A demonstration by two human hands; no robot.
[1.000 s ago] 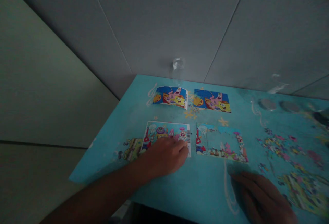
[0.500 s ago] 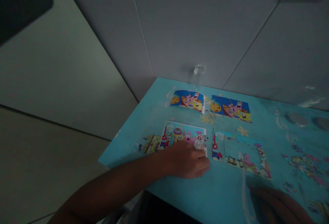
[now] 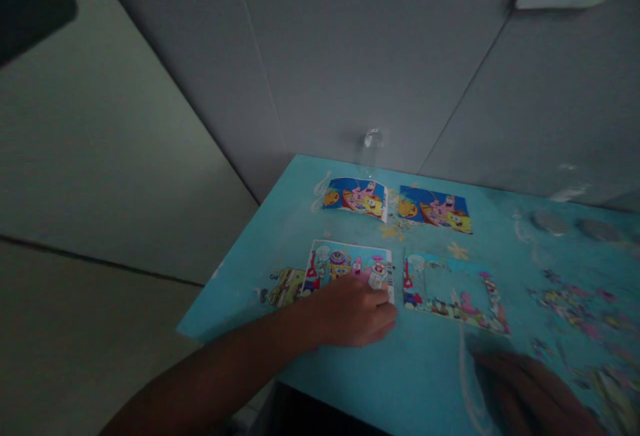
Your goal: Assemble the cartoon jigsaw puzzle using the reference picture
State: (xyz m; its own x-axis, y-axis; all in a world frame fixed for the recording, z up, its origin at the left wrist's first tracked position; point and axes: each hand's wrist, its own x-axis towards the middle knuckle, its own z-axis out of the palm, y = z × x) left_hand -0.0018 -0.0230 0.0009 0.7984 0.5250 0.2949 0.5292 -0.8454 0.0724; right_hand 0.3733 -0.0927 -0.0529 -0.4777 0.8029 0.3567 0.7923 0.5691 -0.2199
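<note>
Head view: the puzzle (image 3: 467,306) lies flat right of centre in the lower half of the frame, a border of joined pieces with blue showing through its middle. Just left of it is the card (image 3: 345,263), a cartoon print with a white edge. The left hand (image 3: 355,313) rests over the card's lower right part, its fingers curled in and close together; whether they pinch anything I cannot tell. Toward the lower right corner, below the puzzle and apart from it, is the right hand (image 3: 535,393) — dim and blurred, fingers close together, and I cannot tell if they hold anything. Loose pieces (image 3: 575,309) lie scattered at the right, beyond that hand.

Above the card lies the upper card (image 3: 353,197), its right end curling up, and beside that the upper puzzle (image 3: 435,209), its picture filled in. All these are on a blue surface (image 3: 370,383) with yellow star shapes and white loops. A clear jar (image 3: 373,146) stands at the back edge, and two grey discs (image 3: 549,223) lie side by side at the right — behind everything, a grey wall (image 3: 350,56).
</note>
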